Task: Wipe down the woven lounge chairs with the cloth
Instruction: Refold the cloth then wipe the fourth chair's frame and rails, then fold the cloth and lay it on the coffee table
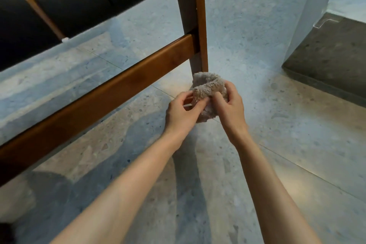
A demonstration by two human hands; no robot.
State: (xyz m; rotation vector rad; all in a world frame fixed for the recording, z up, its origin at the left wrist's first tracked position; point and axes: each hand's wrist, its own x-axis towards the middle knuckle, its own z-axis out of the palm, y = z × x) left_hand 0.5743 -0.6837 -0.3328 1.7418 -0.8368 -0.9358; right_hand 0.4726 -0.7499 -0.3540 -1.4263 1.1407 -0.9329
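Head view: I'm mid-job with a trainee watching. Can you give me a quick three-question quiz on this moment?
1. True or false: the cloth is spread out flat.
2. Of the left hand and the right hand, which grips the cloth? A. left only B. right only C. both
3. Short answer: which part of the chair shows directly behind the cloth?

Key
1. False: it is bunched up.
2. C: fingers of both hands pinch it.
3. The wooden leg, near its foot.
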